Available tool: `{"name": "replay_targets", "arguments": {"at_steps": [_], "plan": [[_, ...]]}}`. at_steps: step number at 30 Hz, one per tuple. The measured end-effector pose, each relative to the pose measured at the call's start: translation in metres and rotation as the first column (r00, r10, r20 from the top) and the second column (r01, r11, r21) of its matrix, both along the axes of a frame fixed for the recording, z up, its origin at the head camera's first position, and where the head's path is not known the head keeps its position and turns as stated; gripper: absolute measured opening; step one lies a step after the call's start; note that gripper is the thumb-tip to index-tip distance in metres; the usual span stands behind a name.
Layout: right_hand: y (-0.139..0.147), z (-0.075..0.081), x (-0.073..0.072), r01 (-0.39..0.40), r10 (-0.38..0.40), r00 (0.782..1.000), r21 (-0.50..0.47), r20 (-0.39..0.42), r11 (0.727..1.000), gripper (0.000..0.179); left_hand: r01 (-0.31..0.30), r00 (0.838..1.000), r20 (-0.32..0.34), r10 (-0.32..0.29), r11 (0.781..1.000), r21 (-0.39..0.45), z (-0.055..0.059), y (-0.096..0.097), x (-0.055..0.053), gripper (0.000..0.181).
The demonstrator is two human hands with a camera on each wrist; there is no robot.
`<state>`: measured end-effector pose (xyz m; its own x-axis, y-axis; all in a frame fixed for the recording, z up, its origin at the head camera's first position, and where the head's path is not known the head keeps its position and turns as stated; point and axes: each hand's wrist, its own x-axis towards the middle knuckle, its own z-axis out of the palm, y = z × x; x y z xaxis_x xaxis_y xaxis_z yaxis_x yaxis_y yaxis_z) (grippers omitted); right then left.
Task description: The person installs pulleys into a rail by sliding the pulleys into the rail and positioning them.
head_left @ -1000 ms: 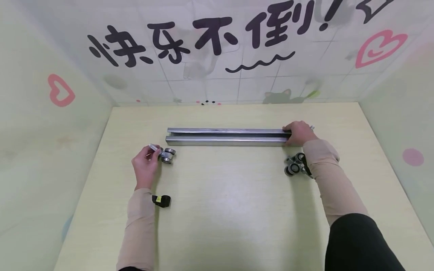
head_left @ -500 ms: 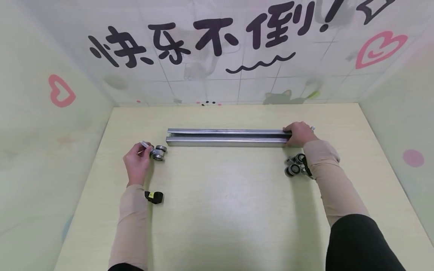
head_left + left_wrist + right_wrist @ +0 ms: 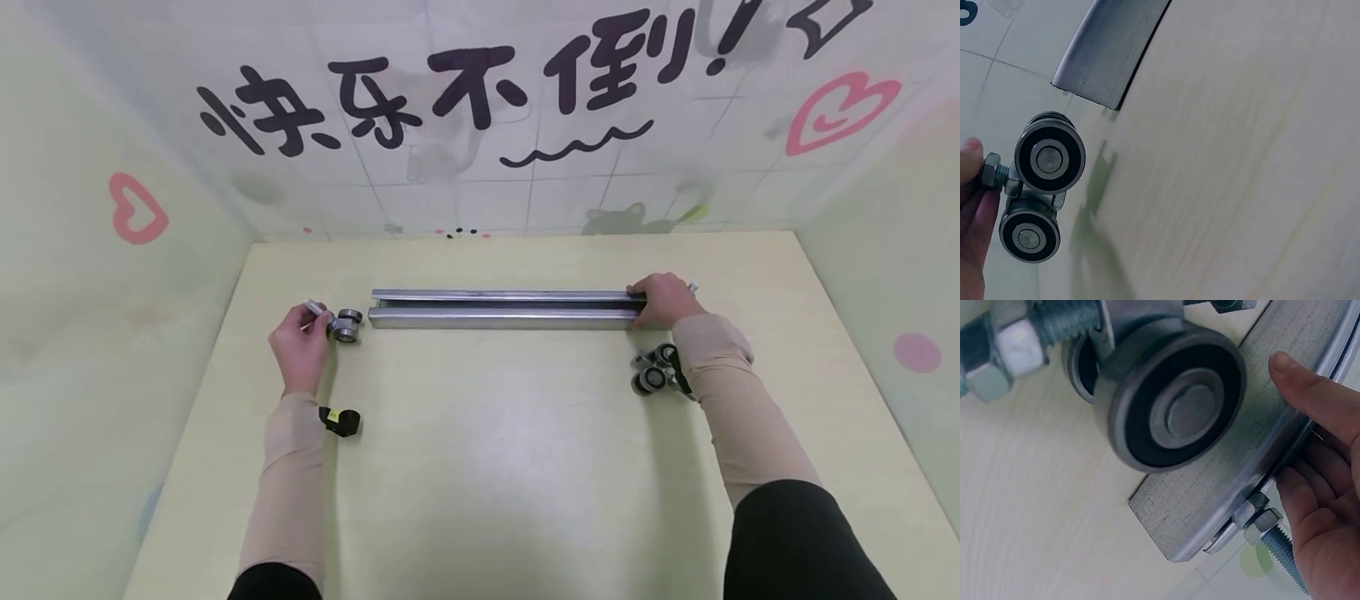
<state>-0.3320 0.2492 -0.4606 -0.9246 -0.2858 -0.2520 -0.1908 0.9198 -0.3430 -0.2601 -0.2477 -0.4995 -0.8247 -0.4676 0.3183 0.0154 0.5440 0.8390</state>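
Note:
My left hand (image 3: 298, 348) pinches the bolt of a metal roller trolley (image 3: 347, 325), whose wheels face the left end of a steel channel rail (image 3: 502, 319) with a small gap between. In the left wrist view, two black-and-steel wheels (image 3: 1049, 159) show below the rail's cut end (image 3: 1110, 56). At the other end of the rail, my right hand (image 3: 665, 300) grips it, thumb on one face and fingers curled along the slot side. A threaded bolt with nuts (image 3: 1261, 517) sticks out of the slot there, beside the fingers.
More roller trolleys (image 3: 652, 375) lie on the table beside my right forearm, large and close in the right wrist view. A printed wall (image 3: 465, 192) stands behind the pale table (image 3: 495, 467), with side walls left and right. A black wrist camera (image 3: 342, 422) is at my left sleeve.
My left hand has carried the roller trolley left and then away from me, to about the level of the rail's left end. My right hand and the rail have stayed put.

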Motion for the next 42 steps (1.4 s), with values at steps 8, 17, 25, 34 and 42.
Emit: {"name": "replay_targets", "arguments": {"at_steps": [8, 17, 25, 34, 42], "plan": [[0.0, 0.001, -0.001, 0.002, -0.002, 1.0, -0.009, -0.007, 1.0, 0.06, 0.01, 1.0, 0.013, -0.011, 1.0, 0.02, 0.004, -0.003, -0.011, 0.02], [0.0, 0.002, 0.004, -0.003, 0.003, 1.0, -0.01, -0.004, 1.0, 0.06, 0.025, 1.0, -0.001, -0.025, 1.0, -0.004, 0.001, -0.003, -0.018, 0.019], [0.001, -0.001, 0.001, -0.012, 0.012, 1.0, -0.014, -0.029, 1.0, 0.06, 0.047, 0.999, -0.009, -0.047, 0.998, 0.047, 0.003, 0.002, -0.026, 0.019], [0.002, -0.001, 0.002, -0.008, 0.008, 1.0, -0.018, -0.027, 1.0, 0.06, 0.038, 0.999, -0.007, -0.038, 0.998, 0.058, 0.001, 0.008, -0.033, 0.02], [0.002, -0.002, 0.001, -0.008, 0.007, 0.999, -0.015, -0.036, 1.0, 0.06, 0.055, 0.998, -0.011, -0.055, 0.997, 0.049, 0.001, 0.014, -0.036, 0.02]]}}
